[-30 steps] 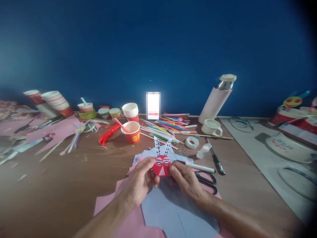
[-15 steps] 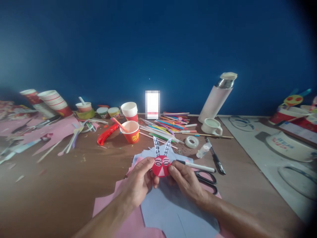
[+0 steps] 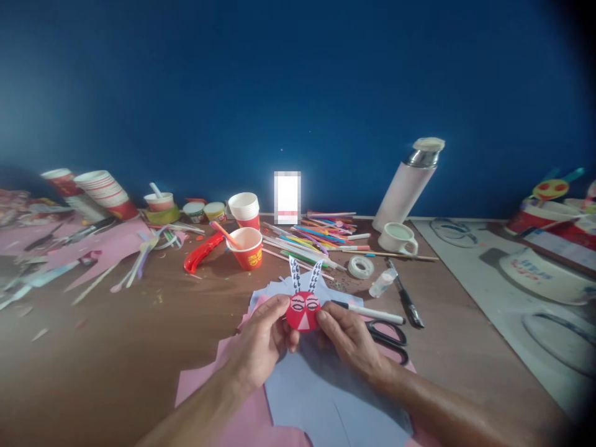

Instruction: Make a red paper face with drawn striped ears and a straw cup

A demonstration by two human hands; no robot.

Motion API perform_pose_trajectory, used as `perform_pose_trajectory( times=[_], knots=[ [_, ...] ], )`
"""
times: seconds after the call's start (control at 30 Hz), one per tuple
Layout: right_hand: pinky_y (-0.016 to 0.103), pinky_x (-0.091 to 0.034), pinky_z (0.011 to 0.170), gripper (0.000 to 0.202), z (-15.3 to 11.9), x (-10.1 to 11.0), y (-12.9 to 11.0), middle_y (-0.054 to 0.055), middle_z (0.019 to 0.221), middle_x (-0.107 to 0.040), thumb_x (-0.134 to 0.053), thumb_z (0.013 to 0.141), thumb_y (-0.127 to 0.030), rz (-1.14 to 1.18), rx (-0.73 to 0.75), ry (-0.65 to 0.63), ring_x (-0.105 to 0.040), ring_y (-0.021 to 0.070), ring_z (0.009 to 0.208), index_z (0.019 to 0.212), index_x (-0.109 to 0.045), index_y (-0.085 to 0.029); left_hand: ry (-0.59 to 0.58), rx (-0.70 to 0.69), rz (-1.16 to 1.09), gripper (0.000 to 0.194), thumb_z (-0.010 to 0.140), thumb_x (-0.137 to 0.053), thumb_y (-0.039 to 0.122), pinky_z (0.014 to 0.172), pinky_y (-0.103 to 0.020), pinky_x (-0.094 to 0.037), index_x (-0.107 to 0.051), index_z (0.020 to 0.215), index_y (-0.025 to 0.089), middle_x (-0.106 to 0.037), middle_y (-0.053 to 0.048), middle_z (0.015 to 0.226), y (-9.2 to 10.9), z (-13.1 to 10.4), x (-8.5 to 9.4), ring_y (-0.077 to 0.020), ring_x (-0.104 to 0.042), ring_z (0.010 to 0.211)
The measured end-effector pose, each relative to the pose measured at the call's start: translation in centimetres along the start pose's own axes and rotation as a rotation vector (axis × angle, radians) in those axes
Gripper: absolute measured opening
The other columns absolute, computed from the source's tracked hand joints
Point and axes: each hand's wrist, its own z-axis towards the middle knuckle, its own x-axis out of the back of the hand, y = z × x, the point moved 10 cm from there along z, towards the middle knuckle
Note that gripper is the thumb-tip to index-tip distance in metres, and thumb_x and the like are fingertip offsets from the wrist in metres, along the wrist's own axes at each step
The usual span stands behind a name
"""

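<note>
Between my two hands is a round red paper face (image 3: 304, 312) with drawn eyes, a pale pink triangle and two white ear strips marked with black curls. My left hand (image 3: 267, 329) pinches its left edge between thumb and fingers. At the right edge my right hand (image 3: 347, 332) grips it the same way, its fingertips partly hidden behind. Blue paper (image 3: 321, 397) and pink paper (image 3: 209, 385) lie beneath. Just right of my right hand are a white marker (image 3: 379, 313) and black-handled scissors (image 3: 388, 335), their blades hidden.
Ahead stand a red paper cup (image 3: 249, 256), a cup stack (image 3: 243, 208), a pile of coloured sticks (image 3: 316, 236), a tape roll (image 3: 361, 267), a small glue bottle (image 3: 383, 284), a mug (image 3: 397, 238) and a tall flask (image 3: 403, 192). A black pen (image 3: 410, 303) lies at right.
Both hands keep their hold on the red paper face, almost still. Only a very slight shift of the view shows.
</note>
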Motion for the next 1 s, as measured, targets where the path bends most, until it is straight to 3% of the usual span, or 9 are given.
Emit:
perform_pose_trajectory(
  times=[0.5, 1.0],
  knots=[
    [0.023, -0.034, 0.053, 0.043, -0.01, 0.12, -0.06, -0.002, 0.060, -0.051, -0.036, 0.095, -0.047, -0.002, 0.000, 0.010, -0.044, 0.0099, 0.054, 0.064, -0.046, -0.019, -0.023, -0.016, 0.047, 0.024, 0.079, -0.065, 0.038, 0.042, -0.019, -0.040, -0.059, 0.077, 0.015, -0.058, 0.002, 0.063, -0.16, 0.16, 0.17, -0.0074, -0.051, 0.045],
    [0.025, -0.034, 0.052, 0.041, -0.04, 0.17, -0.04, -0.002, 0.059, -0.052, -0.037, 0.096, -0.044, 0.019, -0.011, 0.016, -0.043, 0.0115, 0.053, 0.064, -0.046, -0.020, 0.002, -0.060, 0.089, 0.027, 0.074, -0.068, 0.039, 0.042, -0.019, -0.038, -0.055, 0.068, 0.016, -0.058, 0.002, 0.059, 0.42, 0.21, 0.17, -0.0074, -0.050, 0.043]
  ],
)
